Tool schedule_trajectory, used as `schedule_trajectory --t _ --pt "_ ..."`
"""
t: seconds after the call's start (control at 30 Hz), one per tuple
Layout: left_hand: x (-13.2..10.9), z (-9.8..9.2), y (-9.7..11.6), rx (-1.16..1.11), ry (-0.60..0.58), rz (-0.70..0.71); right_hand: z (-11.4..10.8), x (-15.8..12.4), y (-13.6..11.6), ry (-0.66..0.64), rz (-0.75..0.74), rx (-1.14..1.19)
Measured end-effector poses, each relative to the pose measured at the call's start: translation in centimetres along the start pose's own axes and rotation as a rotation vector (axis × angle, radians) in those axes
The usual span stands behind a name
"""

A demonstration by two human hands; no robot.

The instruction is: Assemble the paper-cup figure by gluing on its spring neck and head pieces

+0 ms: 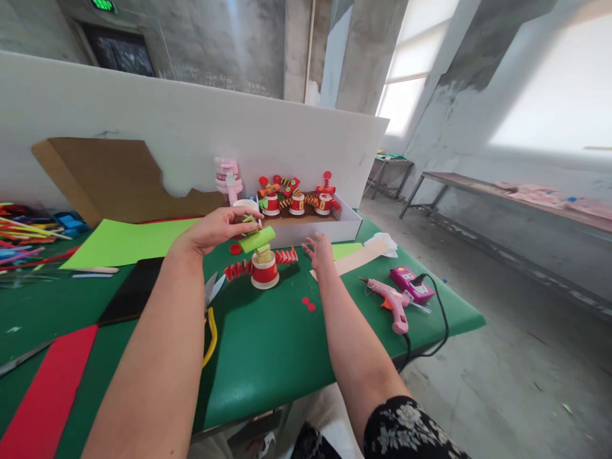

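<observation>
My left hand [217, 228] is closed at the fingertips on the folded green paper spring at the top of a paper-cup figure [264, 270]. The figure has a red and white cup body, a green paper roll [258, 239] across it and red pleated paper arms out to both sides. It stands on the table, slightly tilted at the top. To its right, my right hand [319, 252] hovers with fingers spread and nothing in them. Two small red paper discs [308, 304] lie in front of it. Scissors with yellow handles [210, 335] lie beside my left forearm.
Several finished figures [297, 203] stand in a white box [347, 228] behind. A pink glue gun [393, 303] with a cord and a purple power box [412, 285] are on the right. Green paper [129, 245], red paper [52, 389] and pipe cleaners [23, 236] cover the left.
</observation>
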State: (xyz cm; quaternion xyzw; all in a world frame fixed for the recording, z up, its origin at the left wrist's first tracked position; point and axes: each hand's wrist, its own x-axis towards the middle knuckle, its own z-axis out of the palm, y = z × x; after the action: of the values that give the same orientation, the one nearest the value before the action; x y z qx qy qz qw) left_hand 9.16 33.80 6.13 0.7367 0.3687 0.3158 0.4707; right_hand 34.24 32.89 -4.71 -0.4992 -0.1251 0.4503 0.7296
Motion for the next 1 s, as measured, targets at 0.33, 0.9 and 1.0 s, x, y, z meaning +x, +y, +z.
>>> schedule_trajectory --t 0.33,0.9,1.0 --pt "0.0 0.2 0.1 -0.004 0.005 0.006 0.1 0.0 0.0 -0.002 0.003 0.001" --pt "-0.1 0.1 0.0 0.021 -0.005 0.015 -0.7 -0.5 -0.3 0.112 -0.035 0.006" --pt "-0.1 0.1 0.1 0.023 -0.005 0.017 -0.6 -1.1 -0.5 0.141 -0.089 -0.016"
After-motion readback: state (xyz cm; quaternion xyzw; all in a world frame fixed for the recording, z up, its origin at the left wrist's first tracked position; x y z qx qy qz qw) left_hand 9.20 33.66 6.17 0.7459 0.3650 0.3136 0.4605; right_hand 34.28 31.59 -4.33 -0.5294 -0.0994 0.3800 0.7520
